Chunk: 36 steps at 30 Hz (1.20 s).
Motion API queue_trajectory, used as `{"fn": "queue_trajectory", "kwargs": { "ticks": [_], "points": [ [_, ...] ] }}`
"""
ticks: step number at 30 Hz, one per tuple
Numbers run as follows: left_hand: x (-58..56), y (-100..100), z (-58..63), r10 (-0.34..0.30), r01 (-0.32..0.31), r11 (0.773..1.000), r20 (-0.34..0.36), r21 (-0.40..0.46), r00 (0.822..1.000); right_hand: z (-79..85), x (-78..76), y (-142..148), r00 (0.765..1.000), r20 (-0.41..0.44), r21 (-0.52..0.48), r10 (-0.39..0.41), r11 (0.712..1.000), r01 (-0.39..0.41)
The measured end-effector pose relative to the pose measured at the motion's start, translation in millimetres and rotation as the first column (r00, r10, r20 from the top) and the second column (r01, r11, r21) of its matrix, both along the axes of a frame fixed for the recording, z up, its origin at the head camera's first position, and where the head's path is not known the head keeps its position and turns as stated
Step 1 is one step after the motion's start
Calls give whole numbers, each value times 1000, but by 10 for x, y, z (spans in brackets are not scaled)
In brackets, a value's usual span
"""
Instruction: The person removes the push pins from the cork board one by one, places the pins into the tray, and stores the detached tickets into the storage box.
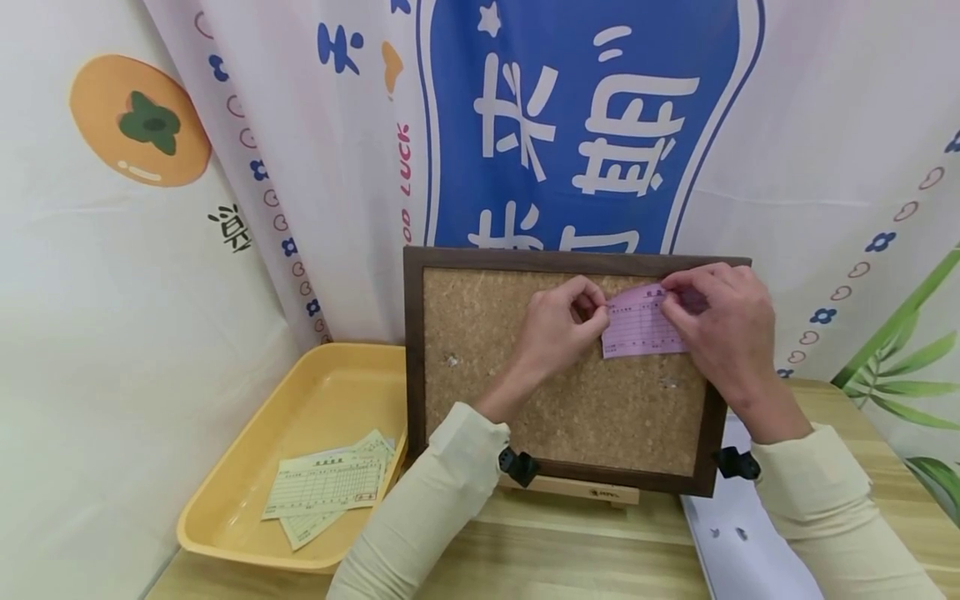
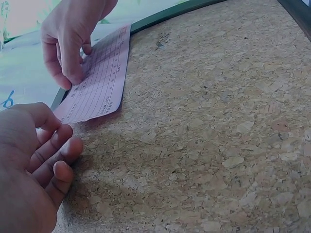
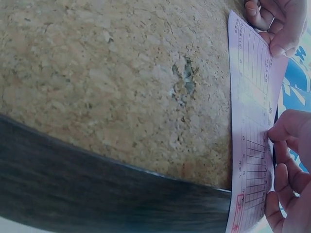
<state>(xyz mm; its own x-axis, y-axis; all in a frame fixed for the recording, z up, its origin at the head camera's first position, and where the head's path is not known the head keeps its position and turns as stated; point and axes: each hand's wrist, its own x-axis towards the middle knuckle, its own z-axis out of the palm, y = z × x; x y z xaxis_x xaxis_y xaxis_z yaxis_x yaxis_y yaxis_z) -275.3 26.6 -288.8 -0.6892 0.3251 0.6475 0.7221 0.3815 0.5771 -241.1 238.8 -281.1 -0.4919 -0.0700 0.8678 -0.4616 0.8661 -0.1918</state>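
Observation:
A pink printed receipt slip (image 1: 633, 329) lies against the upper right of a wood-framed cork board (image 1: 555, 417). My left hand (image 1: 558, 325) pinches the slip's upper left corner between thumb and forefinger. At the slip's top edge, further right, my right hand (image 1: 727, 333) grips it and covers its right end in the head view. The right wrist view shows the slip (image 3: 250, 121) reaching over the dark frame, with a red stamp mark near that end. In the left wrist view, the other fingers of my left hand (image 2: 29, 160) are loosely curled beside the cork.
To the left stands a yellow tray (image 1: 225, 500) holding several pale green receipt slips (image 1: 326, 483). The board leans on a small wooden stand (image 1: 577, 490). White sheets (image 1: 750, 542) lie at its right on the wooden table (image 1: 555, 558). A printed curtain (image 1: 360, 208) hangs behind.

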Motion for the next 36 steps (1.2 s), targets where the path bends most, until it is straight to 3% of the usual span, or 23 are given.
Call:
{"fn": "queue_trajectory", "kwargs": {
  "ticks": [20, 36],
  "points": [
    [16, -4, 15, 2, -2, 1000, -8, 10, 1000, 37, 2, -22, 994, -42, 115, -98, 988, 102],
    [36, 18, 25, 17, -18, 1000, -21, -14, 1000, 80, 3, -67, 975, -129, 167, -182, 965, 203]
  ]
}}
